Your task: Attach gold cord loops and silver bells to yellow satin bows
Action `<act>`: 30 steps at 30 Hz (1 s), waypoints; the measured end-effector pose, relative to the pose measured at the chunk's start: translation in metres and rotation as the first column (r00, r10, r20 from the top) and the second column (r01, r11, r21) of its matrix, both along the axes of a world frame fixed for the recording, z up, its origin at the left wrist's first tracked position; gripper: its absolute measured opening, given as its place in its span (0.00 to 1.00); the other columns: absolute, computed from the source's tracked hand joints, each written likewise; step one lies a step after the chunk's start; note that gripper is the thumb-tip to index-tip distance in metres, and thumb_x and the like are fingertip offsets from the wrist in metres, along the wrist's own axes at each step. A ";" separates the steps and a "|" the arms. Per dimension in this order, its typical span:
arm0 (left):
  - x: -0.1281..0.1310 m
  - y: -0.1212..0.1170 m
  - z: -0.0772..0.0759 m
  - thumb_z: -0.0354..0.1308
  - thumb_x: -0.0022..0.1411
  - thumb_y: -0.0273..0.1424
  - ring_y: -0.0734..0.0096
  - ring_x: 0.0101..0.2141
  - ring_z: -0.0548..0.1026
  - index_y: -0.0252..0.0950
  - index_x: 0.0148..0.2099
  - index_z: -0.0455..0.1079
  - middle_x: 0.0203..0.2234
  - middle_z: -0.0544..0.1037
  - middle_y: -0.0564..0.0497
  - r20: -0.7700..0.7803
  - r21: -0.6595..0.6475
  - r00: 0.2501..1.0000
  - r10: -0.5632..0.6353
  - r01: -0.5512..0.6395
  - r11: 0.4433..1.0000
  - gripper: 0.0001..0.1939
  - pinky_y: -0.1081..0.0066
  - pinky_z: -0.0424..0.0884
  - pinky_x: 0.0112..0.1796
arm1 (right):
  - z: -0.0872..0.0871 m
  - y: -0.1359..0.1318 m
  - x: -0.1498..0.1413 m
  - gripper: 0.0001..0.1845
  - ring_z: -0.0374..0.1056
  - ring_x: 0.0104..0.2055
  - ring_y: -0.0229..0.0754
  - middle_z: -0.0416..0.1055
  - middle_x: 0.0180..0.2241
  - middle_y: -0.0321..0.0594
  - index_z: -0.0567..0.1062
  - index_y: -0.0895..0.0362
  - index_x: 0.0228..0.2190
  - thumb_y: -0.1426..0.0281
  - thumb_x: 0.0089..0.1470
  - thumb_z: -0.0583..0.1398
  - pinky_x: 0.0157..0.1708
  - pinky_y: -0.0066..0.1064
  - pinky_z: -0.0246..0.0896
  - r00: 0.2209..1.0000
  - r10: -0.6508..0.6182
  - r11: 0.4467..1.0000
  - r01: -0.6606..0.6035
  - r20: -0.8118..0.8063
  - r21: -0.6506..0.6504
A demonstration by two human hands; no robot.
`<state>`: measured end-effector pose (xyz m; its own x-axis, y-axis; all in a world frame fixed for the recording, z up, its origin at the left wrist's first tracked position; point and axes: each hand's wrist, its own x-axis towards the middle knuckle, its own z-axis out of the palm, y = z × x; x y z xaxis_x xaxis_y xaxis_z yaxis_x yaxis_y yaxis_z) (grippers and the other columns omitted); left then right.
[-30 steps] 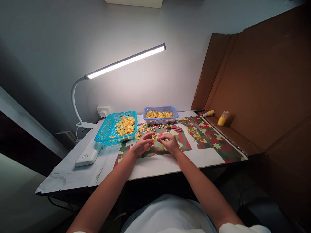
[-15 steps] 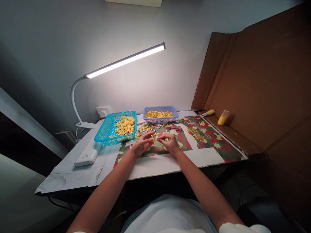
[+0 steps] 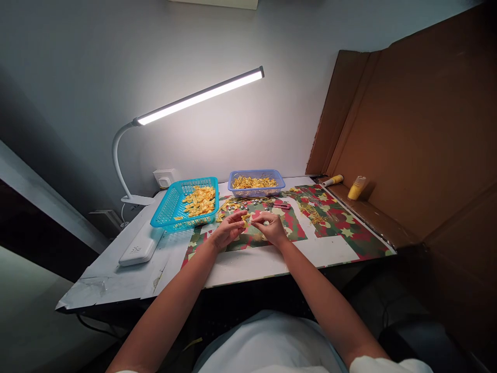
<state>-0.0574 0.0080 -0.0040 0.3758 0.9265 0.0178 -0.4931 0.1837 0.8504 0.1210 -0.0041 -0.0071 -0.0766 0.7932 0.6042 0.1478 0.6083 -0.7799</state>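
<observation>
My left hand [image 3: 228, 230] pinches a small yellow ribbon piece [image 3: 245, 219], perhaps a bow, between thumb and fingers. Close against its right side, my right hand [image 3: 271, 228] has thumb and forefinger pressed together; what lies between them is too small to name. Both hands hover over the camouflage-patterned sheet [image 3: 289, 233]. Just beyond them lie several small silvery round pieces [image 3: 255, 203], like bells, and a pink-handled tool [image 3: 281, 206]. More yellow pieces [image 3: 223, 212] rest left of the fingers.
A turquoise basket [image 3: 165, 210] with yellow ribbon pieces stands left, and a purple basket [image 3: 256, 195] of golden strips at the back. Loose golden strands [image 3: 312, 213] lie right. A lamp [image 3: 202, 96], a white power bank [image 3: 142, 246], two tubs [image 3: 356, 187] and a cardboard wall [image 3: 419, 129] surround the table.
</observation>
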 end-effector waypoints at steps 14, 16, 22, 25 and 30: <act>-0.002 0.002 -0.003 0.71 0.41 0.20 0.79 0.27 0.74 0.35 0.45 0.77 0.31 0.80 0.50 -0.007 0.002 0.999 -0.040 0.040 0.999 0.25 0.79 0.70 0.31 | -0.004 0.002 -0.002 0.07 0.65 0.27 0.39 0.73 0.22 0.39 0.79 0.55 0.21 0.66 0.47 0.66 0.27 0.31 0.62 0.998 0.053 0.999 -0.053 -0.030 -0.006; -0.003 0.003 -0.003 0.71 0.41 0.20 0.79 0.27 0.74 0.35 0.46 0.77 0.31 0.80 0.51 -0.006 0.000 0.999 -0.041 0.041 0.999 0.26 0.79 0.70 0.31 | -0.005 0.002 -0.002 0.08 0.66 0.27 0.40 0.73 0.22 0.39 0.79 0.55 0.21 0.65 0.47 0.66 0.27 0.31 0.62 0.997 0.059 0.998 -0.060 -0.040 -0.012; -0.003 0.002 -0.005 0.71 0.41 0.20 0.79 0.28 0.74 0.37 0.47 0.76 0.32 0.80 0.51 -0.010 -0.009 0.999 -0.051 0.050 0.999 0.28 0.81 0.70 0.32 | -0.006 0.003 -0.003 0.10 0.67 0.28 0.40 0.74 0.23 0.39 0.78 0.55 0.21 0.62 0.46 0.67 0.30 0.32 0.64 0.993 0.094 0.994 -0.098 -0.070 -0.048; -0.002 0.003 -0.006 0.71 0.41 0.20 0.77 0.31 0.75 0.34 0.43 0.77 0.35 0.80 0.48 -0.023 -0.021 0.997 -0.068 0.067 0.998 0.23 0.80 0.69 0.32 | -0.008 0.005 -0.005 0.13 0.67 0.27 0.40 0.74 0.23 0.38 0.78 0.55 0.21 0.59 0.45 0.67 0.29 0.32 0.64 0.989 0.118 0.990 -0.124 -0.087 -0.066; -0.001 0.004 -0.008 0.70 0.43 0.21 0.76 0.32 0.76 0.36 0.44 0.77 0.37 0.80 0.48 -0.024 -0.025 0.997 -0.071 0.071 0.997 0.23 0.78 0.69 0.33 | -0.010 0.005 -0.008 0.14 0.68 0.27 0.40 0.73 0.23 0.38 0.78 0.55 0.22 0.57 0.45 0.67 0.30 0.32 0.65 0.985 0.127 0.986 -0.137 -0.114 -0.091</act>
